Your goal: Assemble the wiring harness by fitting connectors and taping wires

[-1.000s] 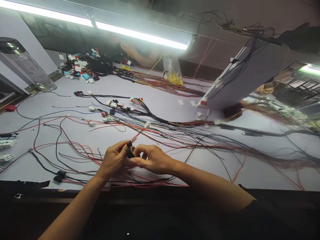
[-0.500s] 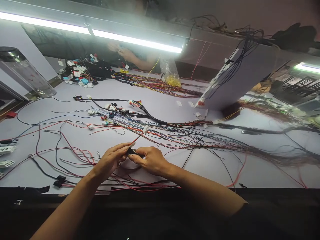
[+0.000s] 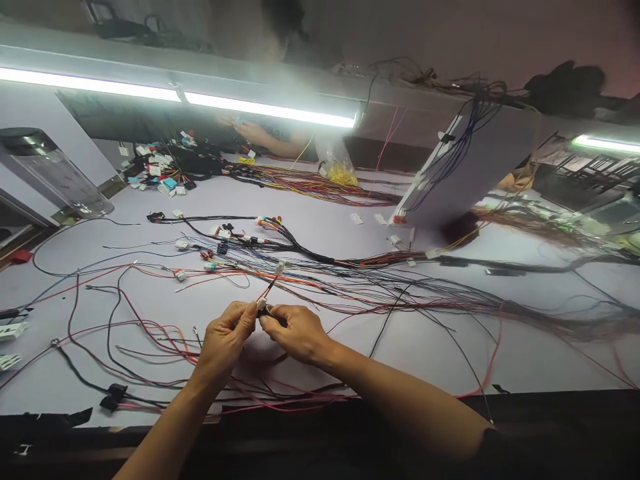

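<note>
My left hand is closed, thumb and fingers pinching a small white connector. Red and black wires run up from it to another white connector above the bench. Right beside it, my right hand is closed on a black strip that looks like tape; the fingers hide most of it. Below both hands lie loose red and black wires, partly covered by the hands and forearms.
A black-sleeved wire harness stretches across the bench. Behind it are a connector pile and a bag of yellow parts. A clear bottle leans at left. A panel stands right. Another person's hand works across the bench.
The view has tilted, so the bench sits lower in the picture. My hands stay together; the left thumb is now against the white connector, and less of the black strip shows.
</note>
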`<state>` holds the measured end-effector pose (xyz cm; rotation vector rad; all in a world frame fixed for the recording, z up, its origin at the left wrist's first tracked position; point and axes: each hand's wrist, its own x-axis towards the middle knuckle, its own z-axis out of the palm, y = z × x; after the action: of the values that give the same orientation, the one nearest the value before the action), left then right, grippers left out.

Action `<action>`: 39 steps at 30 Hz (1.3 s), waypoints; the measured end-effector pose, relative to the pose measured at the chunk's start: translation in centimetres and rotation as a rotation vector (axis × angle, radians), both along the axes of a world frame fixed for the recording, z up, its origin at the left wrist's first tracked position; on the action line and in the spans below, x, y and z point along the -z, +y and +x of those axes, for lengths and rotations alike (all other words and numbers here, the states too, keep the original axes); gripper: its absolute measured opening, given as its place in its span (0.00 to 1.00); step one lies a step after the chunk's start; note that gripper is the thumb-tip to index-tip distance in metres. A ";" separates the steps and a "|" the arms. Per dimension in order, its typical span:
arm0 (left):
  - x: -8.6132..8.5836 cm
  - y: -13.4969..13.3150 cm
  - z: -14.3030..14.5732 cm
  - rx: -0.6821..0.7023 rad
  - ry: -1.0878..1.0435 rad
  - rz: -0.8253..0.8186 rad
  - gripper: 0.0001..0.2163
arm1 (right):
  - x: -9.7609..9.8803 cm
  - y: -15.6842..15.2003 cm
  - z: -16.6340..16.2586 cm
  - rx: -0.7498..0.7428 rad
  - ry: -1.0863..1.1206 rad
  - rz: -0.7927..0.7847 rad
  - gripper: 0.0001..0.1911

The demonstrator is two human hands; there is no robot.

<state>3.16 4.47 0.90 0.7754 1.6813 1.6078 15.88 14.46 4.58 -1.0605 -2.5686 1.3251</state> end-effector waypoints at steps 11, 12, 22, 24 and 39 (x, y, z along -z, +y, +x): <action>1.9 -0.5 -0.3 -0.069 -0.127 0.101 0.13 | 0.9 -0.7 -0.7 0.003 0.018 -0.106 0.23; 2.0 -0.6 -0.4 -0.067 -0.123 0.095 0.14 | 0.9 -0.7 -0.8 0.004 0.002 -0.119 0.23; 1.4 -0.8 -0.5 -0.036 -0.140 0.057 0.14 | 0.3 -1.0 -1.2 -0.060 -0.100 0.013 0.19; 1.2 -0.8 -0.5 -0.044 -0.034 0.077 0.13 | 0.2 -1.0 -1.2 -0.083 -0.108 0.044 0.19; 1.2 -1.5 -0.5 -0.161 0.346 0.271 0.05 | -0.7 -1.8 -2.6 -0.118 -0.264 0.426 0.20</action>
<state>2.70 2.96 -0.29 1.1316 1.8211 1.9271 13.27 12.69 5.32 -1.0697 -2.9528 0.6319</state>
